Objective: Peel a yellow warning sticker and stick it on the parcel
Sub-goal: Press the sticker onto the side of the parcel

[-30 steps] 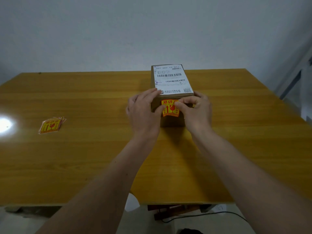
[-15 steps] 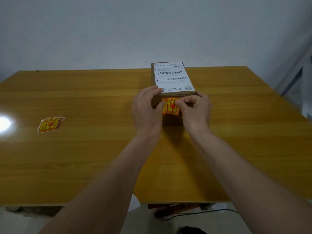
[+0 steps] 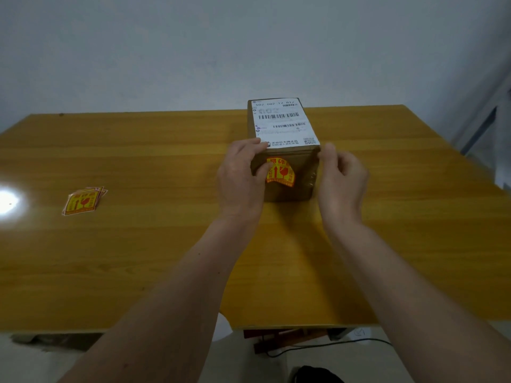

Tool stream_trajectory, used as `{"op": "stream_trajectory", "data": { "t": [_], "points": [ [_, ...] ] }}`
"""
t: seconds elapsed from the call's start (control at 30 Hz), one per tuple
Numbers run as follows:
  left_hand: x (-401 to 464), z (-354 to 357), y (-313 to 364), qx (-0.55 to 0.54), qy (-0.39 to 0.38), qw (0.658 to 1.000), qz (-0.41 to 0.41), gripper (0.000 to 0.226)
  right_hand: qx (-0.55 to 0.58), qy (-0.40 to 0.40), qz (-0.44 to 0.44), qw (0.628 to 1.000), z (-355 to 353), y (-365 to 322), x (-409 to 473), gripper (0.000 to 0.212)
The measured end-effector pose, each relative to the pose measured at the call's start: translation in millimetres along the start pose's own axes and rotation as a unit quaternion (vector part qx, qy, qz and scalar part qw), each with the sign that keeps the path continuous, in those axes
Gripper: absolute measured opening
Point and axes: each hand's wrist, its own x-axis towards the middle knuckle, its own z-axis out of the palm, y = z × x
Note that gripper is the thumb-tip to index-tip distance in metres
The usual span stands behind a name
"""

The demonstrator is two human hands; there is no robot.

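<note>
A brown cardboard parcel (image 3: 301, 189) with a white shipping label (image 3: 284, 123) on top stands on the wooden table (image 3: 387, 217). A yellow warning sticker (image 3: 282, 174) with red print lies on the parcel's near face. My left hand (image 3: 240, 178) rests against the parcel's left near edge, its thumb pressing the sticker's left side and its fingers on the top corner. My right hand (image 3: 341, 178) hovers just right of the parcel, off the sticker, fingers loosely curled and holding nothing.
A small stack of spare yellow stickers (image 3: 81, 201) lies on the table at the left, beside a bright light reflection (image 3: 7, 201). A black cable (image 3: 331, 345) runs on the floor below the table's near edge. A grey wall stands behind.
My right hand has come off the sticker and moved right, past the parcel's edge. My left hand stays on the parcel and sticker.
</note>
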Motion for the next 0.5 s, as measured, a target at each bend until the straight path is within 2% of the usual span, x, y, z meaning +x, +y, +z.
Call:
{"op": "stream_trajectory", "data": {
  "t": [0.03, 0.1, 0.17, 0.23, 0.33, 0.5],
  "points": [
    [0, 0, 0, 0.001, -0.001, 1.000, 0.001, 0.037, -0.002, -0.005, -0.015, 1.000, -2, 0, -1, 0.025],
    [0, 0, 1, 0.003, 0.000, 1.000, 0.000, 0.037, -0.071, -0.057, -0.086, 0.992, -3, 2, -4, 0.047],
    [-1, -1, 0, 0.007, -0.003, 1.000, 0.001, 0.037, -0.173, -0.124, -0.161, 0.964, -2, 7, -3, 0.065],
    [-1, -1, -1, 0.014, -0.005, 1.000, 0.006, 0.037, -0.236, -0.155, -0.194, 0.939, 0, 9, 1, 0.073],
    [-1, -1, -2, 0.017, 0.000, 1.000, 0.018, 0.037, -0.290, -0.142, -0.206, 0.924, 3, 8, 8, 0.076],
    [-1, 0, -4, 0.010, 0.006, 1.000, 0.027, 0.036, -0.300, -0.105, -0.227, 0.921, 6, 6, 13, 0.062]
  ]
}}
